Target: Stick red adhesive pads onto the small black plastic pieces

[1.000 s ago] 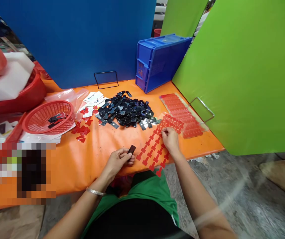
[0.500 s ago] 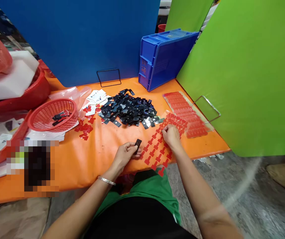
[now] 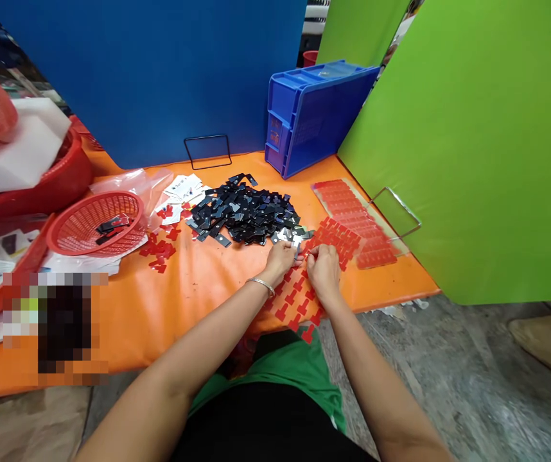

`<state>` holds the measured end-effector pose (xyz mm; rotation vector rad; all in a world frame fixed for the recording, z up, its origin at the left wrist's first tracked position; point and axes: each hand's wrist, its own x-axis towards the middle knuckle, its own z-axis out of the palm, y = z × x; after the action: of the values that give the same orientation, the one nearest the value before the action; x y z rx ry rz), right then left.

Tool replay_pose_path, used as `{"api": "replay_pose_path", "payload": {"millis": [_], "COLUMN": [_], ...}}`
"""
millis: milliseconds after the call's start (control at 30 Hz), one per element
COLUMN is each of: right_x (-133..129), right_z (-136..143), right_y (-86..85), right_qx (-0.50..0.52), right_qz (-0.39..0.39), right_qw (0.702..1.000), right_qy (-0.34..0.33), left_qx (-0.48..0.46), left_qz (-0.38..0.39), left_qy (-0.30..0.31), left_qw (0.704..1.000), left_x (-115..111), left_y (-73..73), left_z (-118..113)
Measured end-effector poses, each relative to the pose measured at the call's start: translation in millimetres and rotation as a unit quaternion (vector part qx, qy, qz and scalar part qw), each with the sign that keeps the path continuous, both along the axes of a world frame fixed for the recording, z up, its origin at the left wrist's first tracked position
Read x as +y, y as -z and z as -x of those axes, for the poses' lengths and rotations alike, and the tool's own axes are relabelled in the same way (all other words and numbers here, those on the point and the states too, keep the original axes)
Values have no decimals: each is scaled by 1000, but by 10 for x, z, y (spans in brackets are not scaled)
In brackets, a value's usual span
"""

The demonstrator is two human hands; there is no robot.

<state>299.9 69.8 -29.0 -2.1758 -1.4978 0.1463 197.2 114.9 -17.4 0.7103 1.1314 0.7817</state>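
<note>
My left hand (image 3: 282, 258) is closed on a small flat black piece (image 3: 297, 253), which looks grey where it catches the light. Close beside it, my right hand (image 3: 322, 268) pinches with thumb and forefinger at what appears to be a red sticker, mostly hidden by the fingers. Both hands are over a sheet of red T-shaped stickers (image 3: 295, 301), which slants across the front of the table. Just beyond my left hand lies a heap of similar black pieces (image 3: 251, 215).
Left of the heap are loose red pieces (image 3: 158, 250), white printed papers (image 3: 183, 187) and a red basket (image 3: 66, 236) holding some black pieces. A second red sheet (image 3: 376, 247) lies right. A blue crate (image 3: 323, 122) stands behind, with green (image 3: 472, 160) and blue panels (image 3: 160, 77) around.
My left hand has moved right and away from me with the black piece, up to my right hand. The right hand stays over the sticker sheet, fingers pinched.
</note>
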Motion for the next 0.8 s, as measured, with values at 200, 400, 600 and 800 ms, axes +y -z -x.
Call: {"api": "replay_pose_path", "payload": {"millis": [200,400,600,800], "right_x": [-94,-219,-496,-678], "right_z": [-136,-192,332,754], "right_y": [68,19,-141,-76], "right_qx": [149,383,478,506], "right_qz": [-90,-138,-72,-22], "right_qw": [983,913,871,850], "right_qy": [-52,-7,-87,-142], "left_qx": [3,-7,-54,-69], "left_qz": [3,18,32,76], "left_qy": [-15,-19,-2,4], "left_qw": [1000,1000,998,995], "left_x": [12,-84,-671,-1044], "left_y": [54,-52,-185,-127], "left_z": [-21,89,697,1065]}}
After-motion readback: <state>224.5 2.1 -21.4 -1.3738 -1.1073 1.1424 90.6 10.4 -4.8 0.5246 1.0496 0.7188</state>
